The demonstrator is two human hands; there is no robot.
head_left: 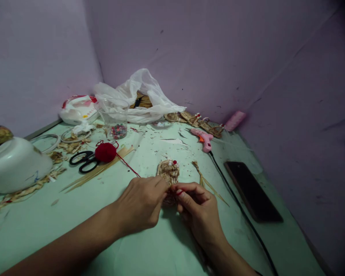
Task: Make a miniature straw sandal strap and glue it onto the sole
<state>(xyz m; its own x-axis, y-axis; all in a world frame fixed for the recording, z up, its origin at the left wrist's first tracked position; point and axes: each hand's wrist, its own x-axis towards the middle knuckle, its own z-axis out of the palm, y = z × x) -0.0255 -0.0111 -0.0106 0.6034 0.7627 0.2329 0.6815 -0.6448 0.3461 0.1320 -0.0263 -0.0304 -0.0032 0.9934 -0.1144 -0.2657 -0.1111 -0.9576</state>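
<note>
From where I stand, the two hands are close together over the tabletop (143, 245), meeting at the near end of a small woven straw piece (168, 172), most of which shows just beyond them. The right hand (199, 209) pinches red yarn (179, 192) between thumb and finger. The left hand (145, 197) is curled at the piece, its fingertips hidden, so I can't tell its grip. Beyond it to the left lie a red yarn ball (105, 152) and black scissors (89, 165); beyond the right hand, a pink glue gun (203, 139).
</note>
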